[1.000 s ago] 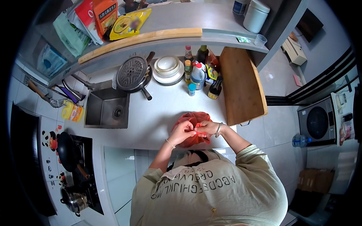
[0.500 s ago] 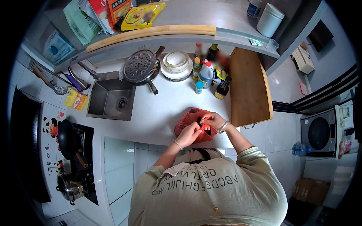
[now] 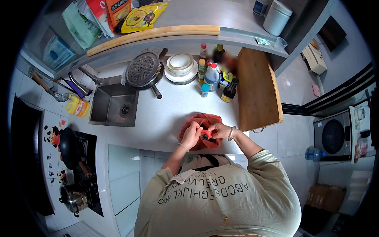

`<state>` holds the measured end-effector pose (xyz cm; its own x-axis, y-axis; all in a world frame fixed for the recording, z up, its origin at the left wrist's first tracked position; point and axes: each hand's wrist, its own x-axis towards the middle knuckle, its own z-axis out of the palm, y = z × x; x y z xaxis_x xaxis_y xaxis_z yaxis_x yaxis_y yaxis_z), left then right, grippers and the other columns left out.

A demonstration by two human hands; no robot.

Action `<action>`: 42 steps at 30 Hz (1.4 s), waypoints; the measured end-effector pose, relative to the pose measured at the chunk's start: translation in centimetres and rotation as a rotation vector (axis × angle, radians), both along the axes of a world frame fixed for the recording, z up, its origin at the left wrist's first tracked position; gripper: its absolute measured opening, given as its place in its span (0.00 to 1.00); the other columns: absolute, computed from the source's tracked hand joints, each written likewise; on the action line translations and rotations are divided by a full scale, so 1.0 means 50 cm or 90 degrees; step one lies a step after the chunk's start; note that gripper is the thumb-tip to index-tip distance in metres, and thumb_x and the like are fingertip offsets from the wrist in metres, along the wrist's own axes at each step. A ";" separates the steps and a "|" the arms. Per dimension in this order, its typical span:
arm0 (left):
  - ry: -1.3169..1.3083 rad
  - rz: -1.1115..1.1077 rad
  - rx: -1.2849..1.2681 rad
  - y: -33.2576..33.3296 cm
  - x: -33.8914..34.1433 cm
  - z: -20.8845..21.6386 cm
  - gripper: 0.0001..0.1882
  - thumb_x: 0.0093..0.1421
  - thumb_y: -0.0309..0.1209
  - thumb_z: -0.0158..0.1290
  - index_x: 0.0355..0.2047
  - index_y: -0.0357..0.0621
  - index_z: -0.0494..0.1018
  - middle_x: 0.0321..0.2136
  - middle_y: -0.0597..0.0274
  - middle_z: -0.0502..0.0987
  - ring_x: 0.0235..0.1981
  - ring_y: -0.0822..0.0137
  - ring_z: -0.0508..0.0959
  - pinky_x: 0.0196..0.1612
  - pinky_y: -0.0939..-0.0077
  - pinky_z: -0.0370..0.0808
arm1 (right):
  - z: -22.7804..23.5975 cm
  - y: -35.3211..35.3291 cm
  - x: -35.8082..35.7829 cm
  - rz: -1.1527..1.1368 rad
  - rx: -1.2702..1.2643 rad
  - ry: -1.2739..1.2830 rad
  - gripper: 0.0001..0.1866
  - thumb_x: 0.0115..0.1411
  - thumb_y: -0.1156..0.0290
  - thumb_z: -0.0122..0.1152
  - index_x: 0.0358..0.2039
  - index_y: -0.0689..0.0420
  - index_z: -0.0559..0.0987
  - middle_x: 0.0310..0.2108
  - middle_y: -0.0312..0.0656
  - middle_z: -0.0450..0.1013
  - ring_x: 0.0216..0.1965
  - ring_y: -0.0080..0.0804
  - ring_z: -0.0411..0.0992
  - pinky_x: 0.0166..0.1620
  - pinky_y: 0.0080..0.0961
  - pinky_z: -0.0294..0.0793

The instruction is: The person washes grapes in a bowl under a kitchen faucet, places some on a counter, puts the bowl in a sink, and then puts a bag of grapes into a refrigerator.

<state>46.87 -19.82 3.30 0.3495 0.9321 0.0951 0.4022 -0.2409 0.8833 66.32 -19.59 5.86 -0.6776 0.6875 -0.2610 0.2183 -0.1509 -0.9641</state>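
Observation:
A red plastic bag sits at the front edge of the white counter, its mouth partly open. Small dark round pieces show inside; they are too small to name. My left hand pinches the bag's gathered top from the left side. From the right, my right hand, with a bracelet at the wrist, grips the same red plastic. The fingers of both hands are closed and nearly meet above the bag.
Behind the bag stand sauce bottles, a blue-capped jar and stacked bowls and plates. A pan lies beside the sink. A wooden board borders the right. The stove with a wok is at left.
My hands have shifted slightly left and drawn a little apart at the bag's top. The bag's mouth is wider, showing more of the dark pieces inside.

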 end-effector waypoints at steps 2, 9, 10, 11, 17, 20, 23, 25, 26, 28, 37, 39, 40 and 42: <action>0.001 0.004 -0.009 0.001 0.008 -0.005 0.09 0.55 0.27 0.48 0.26 0.39 0.58 0.21 0.49 0.68 0.24 0.48 0.70 0.27 0.61 0.66 | -0.020 -0.004 -0.001 -0.050 0.052 -0.025 0.04 0.43 0.81 0.57 0.23 0.60 0.74 0.20 0.29 0.68 0.25 0.16 0.64 0.32 0.16 0.65; -0.028 0.015 0.047 0.013 0.010 -0.018 0.08 0.52 0.25 0.49 0.24 0.38 0.60 0.24 0.52 0.67 0.29 0.54 0.69 0.34 0.66 0.66 | -0.066 -0.026 -0.019 -0.355 0.034 0.050 0.04 0.53 0.74 0.55 0.25 0.60 0.73 0.21 0.31 0.68 0.23 0.15 0.65 0.28 0.15 0.65; -0.026 0.009 0.049 0.012 0.010 -0.017 0.08 0.52 0.25 0.49 0.24 0.38 0.60 0.24 0.52 0.67 0.29 0.54 0.68 0.35 0.65 0.66 | -0.067 -0.028 -0.020 -0.373 0.048 0.047 0.04 0.54 0.73 0.53 0.25 0.60 0.73 0.22 0.31 0.69 0.23 0.15 0.65 0.27 0.14 0.65; -0.025 0.002 0.052 0.011 0.012 -0.015 0.08 0.52 0.25 0.49 0.25 0.38 0.60 0.25 0.52 0.67 0.30 0.53 0.68 0.35 0.65 0.66 | -0.067 -0.030 -0.019 -0.393 0.063 0.044 0.05 0.56 0.73 0.52 0.26 0.59 0.73 0.23 0.30 0.70 0.23 0.14 0.65 0.27 0.13 0.65; 0.163 0.048 0.126 0.015 0.022 0.018 0.07 0.52 0.26 0.48 0.27 0.36 0.61 0.29 0.49 0.67 0.35 0.50 0.66 0.40 0.60 0.63 | -0.084 -0.053 -0.029 -0.670 0.356 -0.163 0.07 0.52 0.73 0.54 0.28 0.64 0.75 0.33 0.46 0.70 0.36 0.36 0.68 0.41 0.24 0.66; 0.298 0.047 0.155 0.020 -0.009 0.008 0.08 0.52 0.26 0.47 0.28 0.35 0.62 0.30 0.47 0.68 0.36 0.49 0.67 0.41 0.59 0.64 | -0.113 -0.069 -0.007 -0.771 0.308 -0.188 0.08 0.51 0.72 0.56 0.28 0.63 0.75 0.33 0.46 0.69 0.36 0.36 0.68 0.41 0.25 0.66; 0.372 0.058 0.112 0.010 -0.065 -0.046 0.08 0.52 0.27 0.47 0.30 0.35 0.62 0.32 0.46 0.68 0.37 0.49 0.67 0.42 0.60 0.64 | -0.179 -0.100 0.037 -0.817 0.204 -0.282 0.08 0.50 0.70 0.57 0.23 0.62 0.76 0.31 0.46 0.69 0.37 0.37 0.67 0.41 0.26 0.65; 0.407 0.047 0.098 -0.007 -0.081 -0.101 0.08 0.52 0.27 0.46 0.31 0.35 0.62 0.31 0.47 0.69 0.37 0.49 0.68 0.42 0.60 0.65 | -0.265 -0.124 0.056 -0.826 0.100 -0.285 0.13 0.53 0.65 0.53 0.20 0.62 0.75 0.17 0.43 0.69 0.22 0.35 0.68 0.31 0.27 0.67; 0.427 0.056 0.089 -0.015 -0.087 -0.123 0.09 0.52 0.27 0.46 0.31 0.36 0.62 0.31 0.47 0.69 0.37 0.49 0.68 0.41 0.60 0.66 | -0.253 -0.132 0.041 -0.831 0.067 -0.276 0.15 0.54 0.64 0.52 0.19 0.62 0.74 0.14 0.42 0.68 0.19 0.32 0.67 0.28 0.27 0.66; 0.412 0.072 0.070 -0.013 -0.089 -0.117 0.09 0.52 0.26 0.47 0.32 0.36 0.62 0.31 0.47 0.69 0.35 0.50 0.69 0.39 0.61 0.67 | -0.262 -0.135 0.044 -0.818 0.076 -0.202 0.16 0.56 0.64 0.50 0.18 0.62 0.73 0.12 0.38 0.67 0.17 0.24 0.66 0.23 0.23 0.65; -0.023 -0.048 -0.085 -0.027 0.003 -0.009 0.04 0.53 0.23 0.46 0.28 0.36 0.69 0.24 0.65 0.73 0.27 0.72 0.71 0.32 0.78 0.69 | 0.070 -0.083 -0.099 -0.396 0.499 -0.250 0.07 0.48 0.73 0.59 0.20 0.61 0.72 0.16 0.44 0.64 0.17 0.38 0.63 0.22 0.26 0.63; -0.216 -0.057 -0.275 -0.018 -0.015 -0.028 0.05 0.56 0.25 0.45 0.28 0.37 0.70 0.23 0.66 0.72 0.25 0.76 0.70 0.29 0.83 0.69 | 0.061 -0.095 -0.104 -0.468 0.387 -0.169 0.04 0.50 0.74 0.57 0.23 0.60 0.74 0.19 0.39 0.69 0.20 0.25 0.66 0.25 0.20 0.66; -0.299 -0.055 -0.306 -0.017 -0.017 -0.008 0.05 0.56 0.25 0.45 0.27 0.38 0.70 0.22 0.67 0.71 0.23 0.78 0.69 0.28 0.84 0.68 | 0.047 -0.099 -0.100 -0.536 0.360 -0.089 0.03 0.52 0.75 0.56 0.26 0.61 0.74 0.21 0.36 0.71 0.22 0.19 0.66 0.26 0.17 0.67; -0.399 -0.063 -0.329 -0.021 -0.010 0.016 0.05 0.57 0.25 0.45 0.26 0.39 0.70 0.21 0.69 0.71 0.22 0.79 0.69 0.26 0.86 0.68 | -0.030 -0.107 -0.073 -0.501 0.273 -0.106 0.03 0.53 0.77 0.51 0.26 0.62 0.73 0.22 0.37 0.70 0.25 0.19 0.67 0.29 0.16 0.67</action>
